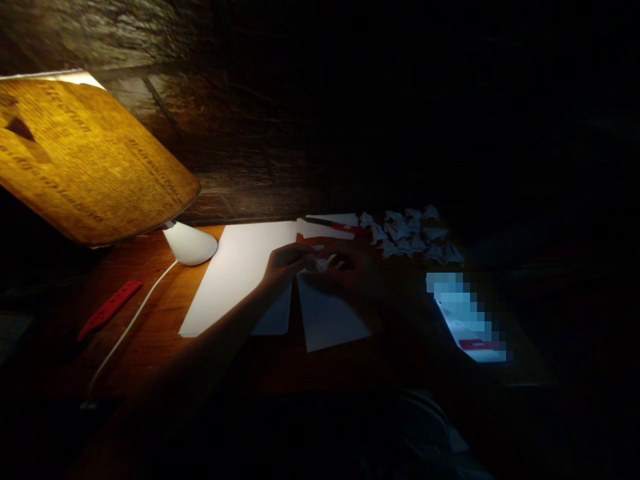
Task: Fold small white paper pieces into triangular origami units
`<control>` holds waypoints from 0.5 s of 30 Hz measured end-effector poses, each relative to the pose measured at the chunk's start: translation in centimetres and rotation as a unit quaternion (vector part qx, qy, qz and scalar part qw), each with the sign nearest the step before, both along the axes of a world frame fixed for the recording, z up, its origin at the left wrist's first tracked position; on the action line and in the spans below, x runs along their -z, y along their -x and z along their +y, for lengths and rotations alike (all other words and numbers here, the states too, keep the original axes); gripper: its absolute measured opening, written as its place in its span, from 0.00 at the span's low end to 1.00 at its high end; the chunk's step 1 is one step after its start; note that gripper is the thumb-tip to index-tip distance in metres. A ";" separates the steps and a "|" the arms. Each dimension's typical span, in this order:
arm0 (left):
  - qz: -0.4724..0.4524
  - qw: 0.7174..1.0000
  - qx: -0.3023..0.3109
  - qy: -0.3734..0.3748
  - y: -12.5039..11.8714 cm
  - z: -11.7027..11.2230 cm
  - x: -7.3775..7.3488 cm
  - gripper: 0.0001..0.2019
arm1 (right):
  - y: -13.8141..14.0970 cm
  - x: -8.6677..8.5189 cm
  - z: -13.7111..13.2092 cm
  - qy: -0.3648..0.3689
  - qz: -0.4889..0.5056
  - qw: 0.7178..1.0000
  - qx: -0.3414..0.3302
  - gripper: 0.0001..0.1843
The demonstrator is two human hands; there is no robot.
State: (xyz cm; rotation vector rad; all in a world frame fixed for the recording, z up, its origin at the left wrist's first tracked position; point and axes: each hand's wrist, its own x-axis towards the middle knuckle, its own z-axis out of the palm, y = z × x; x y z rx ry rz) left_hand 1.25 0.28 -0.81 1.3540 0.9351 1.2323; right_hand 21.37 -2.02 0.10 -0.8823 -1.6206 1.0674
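Observation:
In dim lamp light my left hand point(285, 261) and my right hand point(350, 265) meet over white paper sheets point(240, 267) on a wooden table point(150, 333). Both hands pinch a small white piece of paper point(320, 261) between their fingertips. My right hand lies in shadow and its fingers are hard to make out. A smaller white sheet point(330, 320) lies just below the hands.
A pile of several small folded paper pieces point(415, 237) lies at the back right. A lit phone screen point(467, 317) glows on the right. A white lamp base point(191, 243) with its cord and newspaper-covered shade point(85, 160) stands left. A red ruler point(110, 308) lies far left; a red-handled tool point(345, 229) behind the hands.

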 end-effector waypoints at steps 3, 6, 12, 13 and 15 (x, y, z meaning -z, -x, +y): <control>-0.016 1.000 0.015 0.004 0.0 0.1 0.2 0.16 | 0.0 -0.1 0.0 0.014 0.005 1.000 -0.003 0.12; -0.024 0.999 0.023 0.004 0.0 0.2 0.3 0.16 | 0.0 0.1 0.1 0.011 0.014 1.000 0.001 0.12; -0.033 0.999 0.023 0.014 0.1 0.1 0.2 0.16 | 0.1 0.2 0.1 0.024 0.022 0.999 -0.004 0.12; -0.034 0.999 0.024 0.015 0.1 0.1 0.2 0.16 | 0.1 0.2 0.0 0.024 0.023 0.999 -0.002 0.12; -0.035 0.999 0.027 0.014 0.1 0.2 0.3 0.16 | 0.1 0.0 0.0 0.020 0.022 1.000 -0.003 0.12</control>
